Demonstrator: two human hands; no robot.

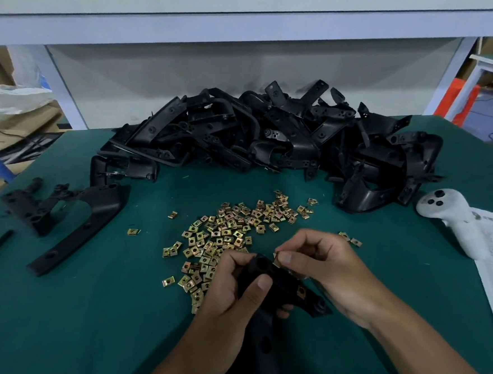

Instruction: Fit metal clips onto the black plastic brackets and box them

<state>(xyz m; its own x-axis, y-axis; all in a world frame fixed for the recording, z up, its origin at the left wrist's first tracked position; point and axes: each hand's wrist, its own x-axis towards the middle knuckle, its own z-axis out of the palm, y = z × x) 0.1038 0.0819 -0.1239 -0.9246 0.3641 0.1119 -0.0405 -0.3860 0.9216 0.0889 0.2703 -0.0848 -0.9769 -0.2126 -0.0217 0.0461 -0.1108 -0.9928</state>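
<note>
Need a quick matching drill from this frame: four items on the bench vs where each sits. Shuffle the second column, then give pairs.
Things:
1. bracket pile
2. loose clips
3. white controller
4. single bracket

Places:
A. far right of the green mat, beside the printed sheet
B. left side of the mat, lying apart from the rest
C. back of the mat, heaped below the shelf
D. middle of the mat, scattered just beyond the hands

Pairs: 1-C, 2-D, 3-A, 4-B
</note>
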